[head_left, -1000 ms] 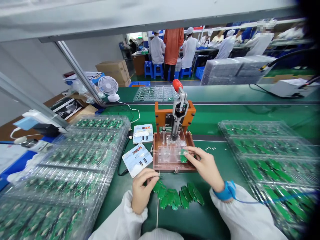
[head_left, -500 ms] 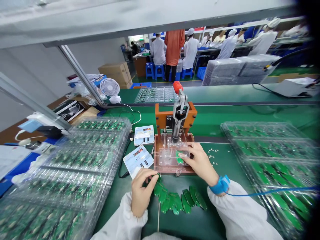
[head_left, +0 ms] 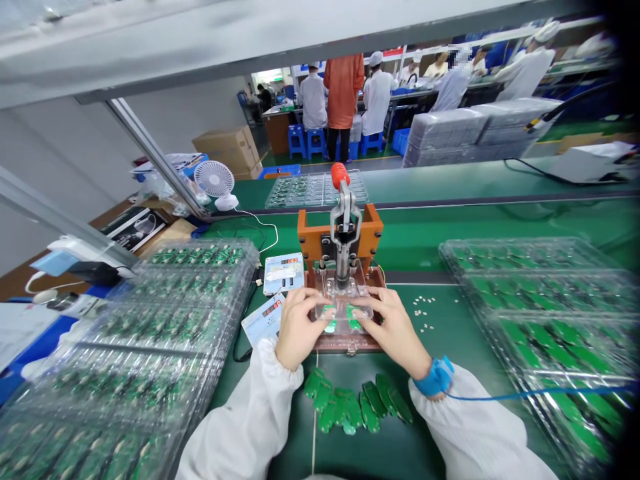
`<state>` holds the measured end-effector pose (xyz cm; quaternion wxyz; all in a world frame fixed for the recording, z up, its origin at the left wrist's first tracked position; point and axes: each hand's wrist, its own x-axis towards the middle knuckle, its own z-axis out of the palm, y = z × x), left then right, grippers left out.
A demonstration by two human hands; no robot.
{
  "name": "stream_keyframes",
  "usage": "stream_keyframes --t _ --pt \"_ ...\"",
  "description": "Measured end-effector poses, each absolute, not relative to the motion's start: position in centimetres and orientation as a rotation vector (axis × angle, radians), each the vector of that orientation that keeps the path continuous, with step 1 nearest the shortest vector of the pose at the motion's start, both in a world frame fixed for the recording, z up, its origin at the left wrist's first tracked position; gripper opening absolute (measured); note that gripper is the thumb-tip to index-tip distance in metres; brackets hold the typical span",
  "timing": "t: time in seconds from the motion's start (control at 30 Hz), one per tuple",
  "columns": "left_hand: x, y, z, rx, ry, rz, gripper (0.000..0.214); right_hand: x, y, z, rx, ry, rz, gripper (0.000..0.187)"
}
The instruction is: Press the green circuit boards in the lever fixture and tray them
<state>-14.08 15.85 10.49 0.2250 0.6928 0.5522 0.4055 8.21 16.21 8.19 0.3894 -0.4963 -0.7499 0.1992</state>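
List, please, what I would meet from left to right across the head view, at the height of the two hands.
Left stack of clear trays, lower display box, left hand, right hand, scattered white pieces, right clear trays.

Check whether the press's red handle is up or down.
Up: the red handle stands above the orange frame.

Left fingers curved inward, right fingers likewise

- Your bench, below your fingers
- Press, beneath and beyond them
- Boards, nearer you
- Meters, just left
- Bits, scattered right
- Trays, further out, both sides
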Motion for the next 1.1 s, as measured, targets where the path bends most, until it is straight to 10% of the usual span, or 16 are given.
stream_keyframes --t 1.1 --pt "-13.5 14.9 9.3 1.961 1.588 1.168 0.007 8.0 15.3 8.7 -1.195 -2.04 0.284 0.015"
